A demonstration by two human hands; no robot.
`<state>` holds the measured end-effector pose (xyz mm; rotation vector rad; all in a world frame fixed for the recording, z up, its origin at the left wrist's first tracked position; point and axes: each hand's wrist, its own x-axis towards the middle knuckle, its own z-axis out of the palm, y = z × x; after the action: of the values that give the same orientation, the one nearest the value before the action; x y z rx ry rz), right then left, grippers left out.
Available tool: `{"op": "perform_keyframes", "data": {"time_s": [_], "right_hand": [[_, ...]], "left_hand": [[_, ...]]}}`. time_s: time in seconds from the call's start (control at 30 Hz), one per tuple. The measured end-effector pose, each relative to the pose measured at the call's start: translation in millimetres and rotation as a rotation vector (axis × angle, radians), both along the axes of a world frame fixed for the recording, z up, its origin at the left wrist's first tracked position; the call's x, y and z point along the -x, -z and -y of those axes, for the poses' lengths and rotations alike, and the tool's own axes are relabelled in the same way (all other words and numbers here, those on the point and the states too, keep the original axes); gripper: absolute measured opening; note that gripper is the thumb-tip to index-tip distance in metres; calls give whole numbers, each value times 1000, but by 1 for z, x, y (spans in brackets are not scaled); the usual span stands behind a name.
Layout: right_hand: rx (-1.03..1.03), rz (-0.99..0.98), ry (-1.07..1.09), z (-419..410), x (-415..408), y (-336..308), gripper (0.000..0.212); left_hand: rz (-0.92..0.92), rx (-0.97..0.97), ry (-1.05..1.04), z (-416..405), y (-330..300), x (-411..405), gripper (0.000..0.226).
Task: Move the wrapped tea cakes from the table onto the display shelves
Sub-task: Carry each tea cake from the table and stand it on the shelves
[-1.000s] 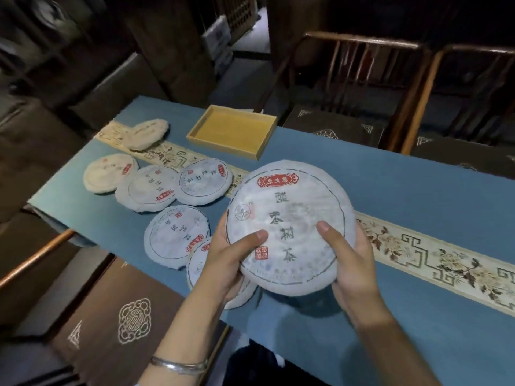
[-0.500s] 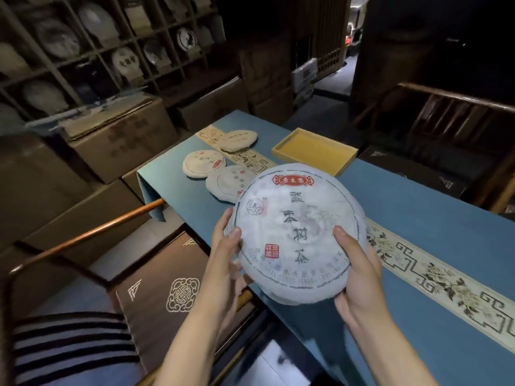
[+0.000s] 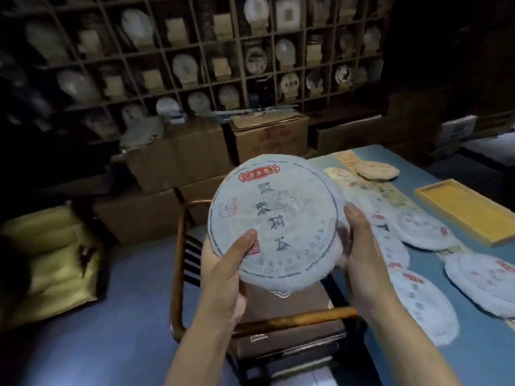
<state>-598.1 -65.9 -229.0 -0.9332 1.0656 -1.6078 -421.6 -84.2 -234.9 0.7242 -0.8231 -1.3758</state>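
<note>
Both hands gripped one wrapped tea cake in the air, facing the display shelves.
Left hand [image 3: 223, 277] held the lower left edge of the tea cake [image 3: 276, 221], thumb on its printed face; right hand [image 3: 362, 263] clasped the right edge. Cake was tilted face-up above a chair [image 3: 178, 263], left of the table [image 3: 479, 344]. Other wrapped cakes [image 3: 423, 232] lay on the table beside a yellow tray [image 3: 468, 210]. Display shelves [image 3: 223, 51] and cardboard boxes [image 3: 178, 160] stood behind.

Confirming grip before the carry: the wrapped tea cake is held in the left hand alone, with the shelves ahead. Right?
Not quite. The head view shows both the left hand and the right hand holding the wrapped tea cake. The shelves are ahead.
</note>
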Motion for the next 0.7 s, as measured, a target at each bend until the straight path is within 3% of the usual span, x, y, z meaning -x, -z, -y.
{"op": "perform_keyframes", "data": {"time_s": [0.17,0.23,0.3,0.47,0.7], "right_hand": [[105,-183,-182,10,-103,-25,95],[181,-202,-274,21,-138,-32,104],[240,-163,-349,40,-163,-38,101],[217,15,-612,79,-210,-42,67],[190,122,-771,102,-290,-26,64]], "left_hand": [[43,125,-320,-7,-26,-101,67],[65,192,-364,-9,-32,-126,63],[71,256,-358,-10,-37,-145,58],[141,306,-428,-12,-48,-187,55],[232,195,-629,-18,-46,-245,69]]}}
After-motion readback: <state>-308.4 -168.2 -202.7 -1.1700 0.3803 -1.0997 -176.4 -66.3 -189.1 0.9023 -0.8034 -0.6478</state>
